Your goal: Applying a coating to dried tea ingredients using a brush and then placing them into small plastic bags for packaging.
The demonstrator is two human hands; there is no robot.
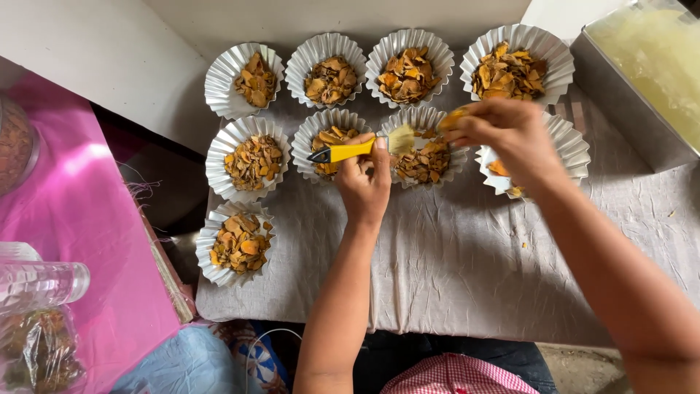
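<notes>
My left hand [364, 182] grips a yellow-handled brush [357, 149], its pale bristles pointing right over a fluted foil cup [430, 122] in the middle row. My right hand [507, 135] pinches an orange-yellow chip [452, 117] just beyond the bristles, above that cup and the cup [572, 149] to its right. Several foil cups filled with orange-brown chips stand in rows on a grey cloth [452, 255].
A metal tray [642, 80] of pale yellowish stuff sits at the far right. On the left lies a pink surface [80, 219] with a clear plastic bottle [40, 283], a bag of chips [40, 350] and a jar [14, 142].
</notes>
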